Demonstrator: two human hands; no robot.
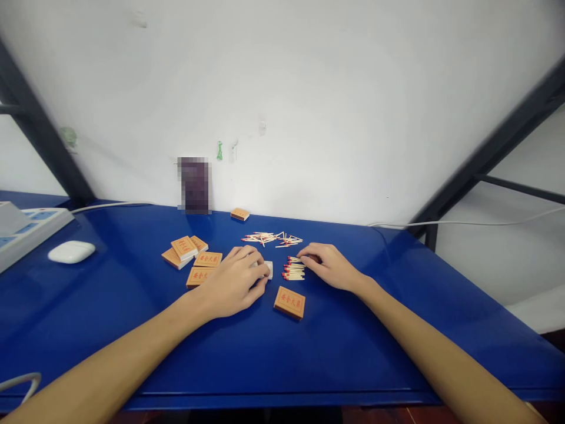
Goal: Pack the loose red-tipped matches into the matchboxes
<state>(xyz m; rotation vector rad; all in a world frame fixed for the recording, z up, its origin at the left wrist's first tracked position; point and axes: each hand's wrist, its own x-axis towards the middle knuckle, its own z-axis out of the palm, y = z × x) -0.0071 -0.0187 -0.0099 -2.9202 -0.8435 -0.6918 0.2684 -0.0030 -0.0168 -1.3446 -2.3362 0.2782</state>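
Note:
My left hand [238,281] is closed around a small white matchbox tray [270,270], mostly hidden beneath the fingers. My right hand [329,265] has its fingers curled together at the right ends of a neat row of matches [293,270], whose red heads point left. The thumb and fingertips pinch at the uppermost ones. Just below that row lies an orange-brown matchbox [289,302]. Beyond both hands, loose matches [267,238] are scattered in a pile. Several more matchboxes [183,249] sit left of my left hand, some stacked and tilted.
One matchbox [240,214] stands apart near the wall. A pixelated dark purple item [195,185] leans on the wall. At the left are a white rounded case [71,252] and a power strip [39,227]. The blue table [247,359] ends at its front edge.

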